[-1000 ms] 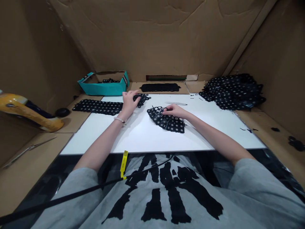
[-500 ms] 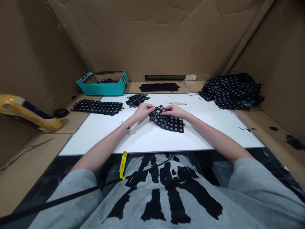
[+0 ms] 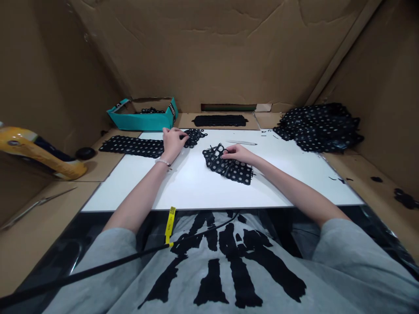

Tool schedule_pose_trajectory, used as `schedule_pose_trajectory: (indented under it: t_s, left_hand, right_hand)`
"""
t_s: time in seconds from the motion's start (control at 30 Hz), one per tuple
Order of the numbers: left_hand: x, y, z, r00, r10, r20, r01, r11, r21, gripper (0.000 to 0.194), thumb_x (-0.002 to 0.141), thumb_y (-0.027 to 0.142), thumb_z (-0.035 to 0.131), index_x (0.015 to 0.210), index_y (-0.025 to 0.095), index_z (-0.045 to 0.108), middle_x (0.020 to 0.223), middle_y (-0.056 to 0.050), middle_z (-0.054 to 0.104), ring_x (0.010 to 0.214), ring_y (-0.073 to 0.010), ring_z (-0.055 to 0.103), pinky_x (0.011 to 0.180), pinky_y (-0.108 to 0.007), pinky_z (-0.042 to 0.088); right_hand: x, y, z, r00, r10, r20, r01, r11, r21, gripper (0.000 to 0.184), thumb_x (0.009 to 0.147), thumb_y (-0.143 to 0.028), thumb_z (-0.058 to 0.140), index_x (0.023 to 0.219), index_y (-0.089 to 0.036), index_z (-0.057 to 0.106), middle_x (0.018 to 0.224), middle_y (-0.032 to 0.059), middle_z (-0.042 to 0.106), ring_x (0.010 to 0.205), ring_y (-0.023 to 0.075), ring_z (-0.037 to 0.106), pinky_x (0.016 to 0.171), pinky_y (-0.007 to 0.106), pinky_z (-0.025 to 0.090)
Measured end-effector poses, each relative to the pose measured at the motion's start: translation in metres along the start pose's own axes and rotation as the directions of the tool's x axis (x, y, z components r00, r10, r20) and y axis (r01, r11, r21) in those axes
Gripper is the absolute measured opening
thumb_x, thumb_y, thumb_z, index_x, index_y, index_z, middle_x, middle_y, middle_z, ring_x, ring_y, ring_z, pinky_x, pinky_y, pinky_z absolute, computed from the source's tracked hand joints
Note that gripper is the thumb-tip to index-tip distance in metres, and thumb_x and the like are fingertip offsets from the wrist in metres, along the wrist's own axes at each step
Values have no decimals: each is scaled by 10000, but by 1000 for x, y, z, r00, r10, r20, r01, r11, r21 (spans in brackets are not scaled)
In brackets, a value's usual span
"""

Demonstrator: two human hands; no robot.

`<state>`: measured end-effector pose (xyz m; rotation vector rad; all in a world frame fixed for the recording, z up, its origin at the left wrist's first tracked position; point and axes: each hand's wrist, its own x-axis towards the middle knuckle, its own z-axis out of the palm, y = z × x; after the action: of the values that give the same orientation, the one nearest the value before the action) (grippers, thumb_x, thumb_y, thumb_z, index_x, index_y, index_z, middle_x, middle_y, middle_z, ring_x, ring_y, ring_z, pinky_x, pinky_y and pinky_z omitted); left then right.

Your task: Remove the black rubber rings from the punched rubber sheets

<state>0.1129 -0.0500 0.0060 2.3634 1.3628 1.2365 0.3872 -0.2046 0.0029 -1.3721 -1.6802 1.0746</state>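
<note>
A black sheet patterned with round light spots (image 3: 234, 170) lies crumpled on the white board, its upper left part torn into open loops. My right hand (image 3: 240, 153) pinches this sheet at its upper edge; a small dark loop shows at the fingertips. Farther left, my left hand (image 3: 173, 143) is at a pile of small black rings (image 3: 195, 136), thumb and fingers closed together. Something dark is at those fingertips, too small to make out. Partly behind the left hand lies a flat spotted black sheet (image 3: 131, 146).
A teal box (image 3: 144, 122) holds more black rings. Behind the white board (image 3: 196, 192) lies a black strip (image 3: 220, 121); a pale pen-like tool (image 3: 242, 142) rests on it. Spotted sheets (image 3: 321, 126) are heaped right. Left are a yellow bottle (image 3: 42, 152) and scissors (image 3: 39, 203).
My left hand has let go of the crumpled sheet and moved left to the ring pile. My right hand has stayed at the sheet, whose torn loops now show more.
</note>
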Motion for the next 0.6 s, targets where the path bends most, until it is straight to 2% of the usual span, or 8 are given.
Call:
schedule_pose_trajectory:
  t_s: [0.07, 0.13, 0.23, 0.3, 0.37, 0.43, 0.53, 0.6]
  left_hand:
    - [-2, 12, 0, 999, 44, 3, -44, 999, 8, 176, 872, 347, 675, 847, 215, 788, 1056, -143, 719, 1148, -387, 469, 988, -564, 375]
    - [-7, 30, 0, 988, 144, 56, -142, 989, -40, 207, 910, 353, 628, 926, 217, 783, 1030, -113, 734, 1098, -338, 518, 995, -531, 384]
    - [-24, 62, 5, 917, 334, 218, -296, 936, -192, 211, 901, 396, 657, 942, 219, 765, 960, -62, 752, 979, -265, 585, 978, -466, 414]
    - [-38, 81, 10, 865, 414, 284, -346, 901, -260, 231, 857, 428, 720, 947, 219, 760, 918, -50, 754, 943, -254, 581, 908, -420, 447]
    - [-51, 94, 16, 858, 412, 306, -337, 902, -270, 233, 826, 419, 760, 937, 215, 754, 896, -46, 750, 912, -251, 571, 842, -393, 463]
    - [-58, 99, 18, 879, 375, 295, -301, 915, -269, 209, 815, 387, 775, 920, 208, 754, 886, -46, 752, 896, -249, 566, 813, -384, 470]
    - [-58, 98, 18, 902, 336, 272, -258, 923, -287, 166, 849, 351, 737, 923, 207, 776, 898, -47, 773, 912, -249, 576, 840, -387, 478]
    - [-55, 96, 18, 909, 316, 271, -234, 927, -294, 154, 879, 318, 690, 910, 209, 795, 891, -49, 784, 920, -250, 592, 860, -387, 480]
  right_hand:
    - [-2, -2, 1, 1000, -3, -14, 3, 1000, -4, 446, 690, -605, 734, 707, -172, 626, 671, -15, 552, 663, 130, 441, 646, 290, 319]
    - [-4, -5, 3, 999, 22, -40, -22, 1000, -9, 457, 708, -620, 714, 709, -174, 613, 658, -20, 536, 644, 124, 426, 626, 287, 307]
    - [-5, -9, 9, 994, 62, -93, -62, 998, 6, 471, 703, -629, 710, 733, -164, 639, 665, -11, 562, 644, 127, 435, 616, 283, 311]
    - [-5, -10, 14, 986, 77, -146, -74, 997, 25, 484, 700, -634, 706, 740, -152, 666, 671, 1, 587, 662, 136, 452, 627, 284, 326]
    - [-3, -9, 17, 980, 83, -178, -76, 996, 48, 495, 706, -641, 701, 738, -148, 683, 674, 11, 611, 687, 149, 474, 646, 287, 344]
    - [-2, -7, 17, 981, 77, -175, -63, 994, 84, 501, 721, -654, 693, 747, -153, 700, 694, 25, 642, 725, 170, 507, 668, 293, 364]
    - [0, -3, 12, 990, 60, -125, -40, 987, 155, 491, 731, -652, 690, 810, -169, 730, 760, 35, 684, 784, 190, 548, 710, 301, 389]
    - [1, -1, 7, 996, 52, -76, -39, 986, 164, 461, 692, -609, 735, 843, -173, 736, 787, 24, 690, 788, 184, 555, 735, 302, 391]
